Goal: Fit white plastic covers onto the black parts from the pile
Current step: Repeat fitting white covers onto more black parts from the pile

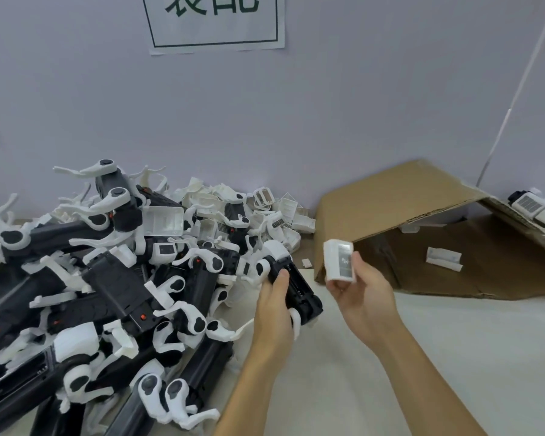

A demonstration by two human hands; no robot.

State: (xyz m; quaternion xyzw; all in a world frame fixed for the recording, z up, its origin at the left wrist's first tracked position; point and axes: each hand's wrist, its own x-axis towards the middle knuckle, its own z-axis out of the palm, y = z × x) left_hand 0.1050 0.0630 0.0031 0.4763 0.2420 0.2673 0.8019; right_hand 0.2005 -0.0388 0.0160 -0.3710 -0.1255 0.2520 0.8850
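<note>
My left hand [272,305] grips a black part [298,289] with white end pieces, holding it just right of the pile, above the table. My right hand [364,292] holds a white plastic cover [339,261] with a grey window, raised a little to the right of the black part and apart from it. A big pile of black parts [107,278] with white arms fills the left side. Loose white covers [265,209] lie heaped at the pile's far end by the wall.
A flattened brown cardboard box [422,215] leans at the back right, with a small white piece [444,259] on it. Assembled parts [535,206] lie at the far right edge. The pale table surface [438,357] spreads under my arms. A wall with a paper sign [214,20] stands behind.
</note>
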